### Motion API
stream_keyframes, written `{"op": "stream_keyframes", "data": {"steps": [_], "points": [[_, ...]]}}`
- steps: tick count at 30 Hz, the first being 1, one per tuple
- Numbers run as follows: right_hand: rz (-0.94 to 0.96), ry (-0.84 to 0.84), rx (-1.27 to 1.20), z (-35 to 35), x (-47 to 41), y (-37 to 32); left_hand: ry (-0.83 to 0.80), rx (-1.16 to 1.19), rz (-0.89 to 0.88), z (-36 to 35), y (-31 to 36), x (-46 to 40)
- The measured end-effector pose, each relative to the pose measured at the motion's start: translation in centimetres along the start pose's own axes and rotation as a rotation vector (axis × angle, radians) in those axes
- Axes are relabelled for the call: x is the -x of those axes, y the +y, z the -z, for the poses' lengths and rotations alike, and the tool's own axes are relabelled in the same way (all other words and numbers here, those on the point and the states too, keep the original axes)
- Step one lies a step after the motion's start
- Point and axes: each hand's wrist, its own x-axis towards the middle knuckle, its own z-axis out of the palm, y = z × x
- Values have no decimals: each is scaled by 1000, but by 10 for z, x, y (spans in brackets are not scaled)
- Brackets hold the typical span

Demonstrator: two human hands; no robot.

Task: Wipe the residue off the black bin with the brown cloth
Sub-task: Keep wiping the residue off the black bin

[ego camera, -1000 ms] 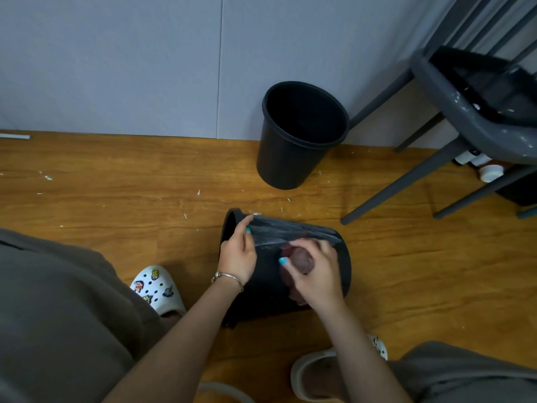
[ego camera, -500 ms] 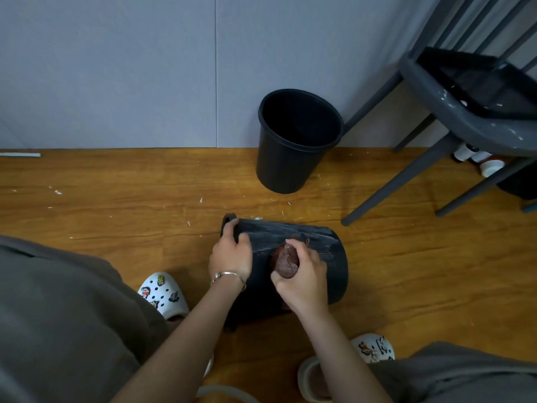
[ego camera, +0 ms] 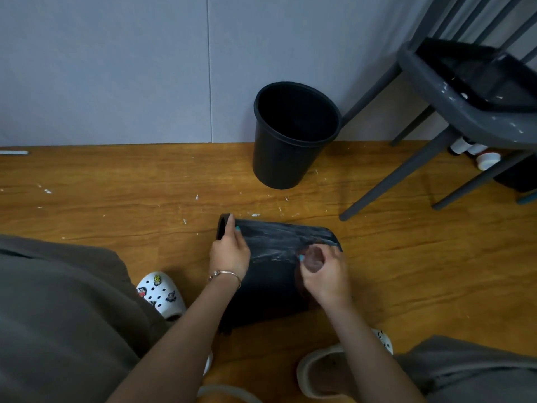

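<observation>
The bin (ego camera: pixel 279 257) lies on its side on the wooden floor (ego camera: pixel 116 205) between my feet, a smooth black plastic cone with its rolled rim to the left and its narrower base to the right; chalky white streaks smear its upper face. My left hand (ego camera: pixel 231 253) curls over the rim end — fingers hooked on the lip, thumb on the wall — and a thin bracelet (ego camera: pixel 225 274) sits at the wrist. My right hand (ego camera: pixel 325 274) is near the base end, fingers bunched round the cloth (ego camera: pixel 313 258), a soft brown wad pressed against the bin's side just at the edge of the streaks (this hand is blurred, so I cannot tell the exact finger positions). Behind, a second bin (ego camera: pixel 290 135) stands upright against the grey wall (ego camera: pixel 116 68), well apart from the first, same glossy tapered shape. To the right a dark grey chair (ego camera: pixel 453 106) with round splayed legs is flecked with white. White flecks dot the floor's grain. My white clog (ego camera: pixel 161 295) — perforated, studded with small charms — is just beside my left forearm.
</observation>
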Motion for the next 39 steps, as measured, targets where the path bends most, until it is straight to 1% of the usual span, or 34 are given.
{"op": "stream_keyframes", "data": {"steps": [2, 3, 4, 5, 7, 8, 9, 10, 12, 13, 15, 16, 17, 18, 19, 20, 21, 23, 25, 26, 28, 29, 30, 31, 32, 33, 34, 37, 38, 39], "points": [[-108, 64, 37, 1, -4, 3, 1, 30, 5, -3, 1, 3], [-110, 82, 59, -4, -1, -5, 10, 46, 13, -5, 1, 3], [-79, 83, 67, -11, 5, -17, 23, 51, 13, -6, 0, 1], [-2, 65, 62, -18, 14, -29, 34, 45, 6, -6, -1, -1], [196, -15, 49, -24, 30, -40, 41, 23, -5, -6, -3, -5], [233, -60, 50, -22, 30, -35, 36, 17, -8, -5, -4, -6], [210, -78, 50, -17, 24, -23, 27, 18, -8, -4, -4, -6], [136, -62, 44, -10, 16, -7, 21, 26, -7, -5, -5, -6], [-61, 30, 16, 5, -2, 20, 18, 39, -4, -7, -4, -7], [-135, 75, 23, 8, -7, 26, 17, 38, -3, -7, -3, -7], [-178, 113, 106, 1, -8, 12, 15, 49, 15, -8, -1, -9], [-151, 111, 122, -7, -3, -2, 15, 58, 23, -7, -1, -9], [-74, 103, 112, -15, 4, -17, 19, 60, 21, -6, -1, -9], [42, 97, 87, -21, 12, -29, 21, 58, 15, -5, -1, -9], [148, 65, 71, -24, 17, -32, 21, 58, 12, -5, -1, -8], [206, 12, 67, -23, 17, -27, 17, 59, 10, -4, -1, -8], [202, -24, 73, -17, 12, -15, 11, 60, 8, -3, -1, -7], [56, 9, 84, 0, -3, 22, 7, 64, 8, -3, -1, -7], [-85, 125, 85, 12, -15, 47, 12, 57, 3, -4, 0, -6], [-122, 155, 115, 12, -17, 48, 12, 52, -3, -3, 1, -6], [-142, 108, 167, 2, -11, 28, 9, 54, -6, -4, 0, -7], [-77, 75, 161, -5, -4, 15, 5, 56, -8, -4, -1, -7], [27, 47, 141, -9, 3, 5, -1, 53, -11, -4, -2, -7], [126, 14, 117, -12, 7, 2, -2, 53, -13, -4, -3, -8], [180, -29, 103, -12, 7, 6, -1, 54, -12, -4, -3, -9], [170, -40, 101, -8, 3, 15, -2, 54, -13, -3, -2, -9], [104, -11, 94, -2, -4, 29, 1, 54, -15, -3, -2, -9], [-186, 155, 63, 15, -24, 61, 9, 45, -8, -4, 2, -6], [-258, 178, 73, 15, -26, 58, 12, 42, -3, -4, 3, -6], [-286, 179, 95, 9, -24, 49, 15, 42, 3, -4, 4, -6]]}}
